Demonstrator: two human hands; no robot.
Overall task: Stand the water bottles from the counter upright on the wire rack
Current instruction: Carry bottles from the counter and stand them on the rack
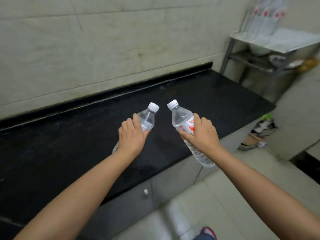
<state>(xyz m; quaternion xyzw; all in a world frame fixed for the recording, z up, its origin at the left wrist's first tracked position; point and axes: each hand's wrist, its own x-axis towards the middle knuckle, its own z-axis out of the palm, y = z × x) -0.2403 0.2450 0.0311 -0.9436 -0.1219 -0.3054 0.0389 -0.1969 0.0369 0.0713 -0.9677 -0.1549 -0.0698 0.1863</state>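
My left hand point(132, 135) grips a clear water bottle point(148, 117) with a white cap, held tilted above the black counter point(69, 135). My right hand point(201, 132) grips a second clear bottle point(181, 118) with a red and white label, also tilted, its base hanging past the counter's front edge. The two caps point away from me and lean toward each other. The metal rack point(277, 44) stands at the far right, with several blurred bottles point(266, 19) upright on its top shelf.
A pale tiled wall runs behind the counter. Grey cabinet doors point(135, 196) sit under the counter. Bowls and dishes lie on the rack's lower shelf point(277, 59). Shoes and clutter point(258, 134) lie on the floor to the right.
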